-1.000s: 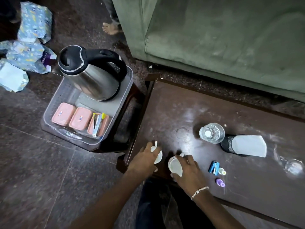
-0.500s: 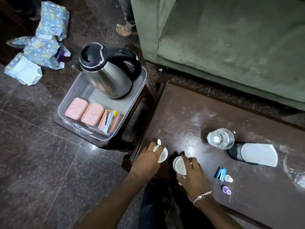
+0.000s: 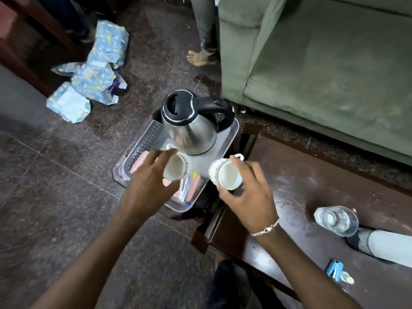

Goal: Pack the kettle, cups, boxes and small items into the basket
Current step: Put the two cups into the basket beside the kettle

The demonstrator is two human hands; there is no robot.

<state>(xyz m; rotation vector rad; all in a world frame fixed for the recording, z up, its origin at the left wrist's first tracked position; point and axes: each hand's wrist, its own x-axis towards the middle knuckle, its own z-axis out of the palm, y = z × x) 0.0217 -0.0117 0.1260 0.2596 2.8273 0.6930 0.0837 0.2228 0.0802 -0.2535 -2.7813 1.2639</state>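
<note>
A clear plastic basket point(image 3: 231, 133) stands on a low stool left of the dark table. The steel kettle point(image 3: 191, 128) with a black lid and handle sits in its far end. Pink boxes point(image 3: 140, 162) lie in its near end, mostly hidden under my left hand. My left hand point(image 3: 147, 184) holds a white cup point(image 3: 175, 168) tilted over the basket, just in front of the kettle. My right hand point(image 3: 247, 195) grips a second white cup point(image 3: 229, 176) with its saucer at the basket's right edge. A small blue item point(image 3: 334, 269) and a small white item point(image 3: 347, 279) lie on the table at the right.
A green sofa point(image 3: 323, 70) runs behind the table point(image 3: 296, 186). A glass point(image 3: 336, 220) and a black-and-white bottle lying down point(image 3: 379, 244) are on the table's right side. Patterned packets point(image 3: 93, 81) lie on the floor at the left. Another person's bare foot point(image 3: 199, 59) stands by the sofa.
Both hands have lifted the cups off the table's near-left corner and carried them left and forward to the basket. The view has shifted left.
</note>
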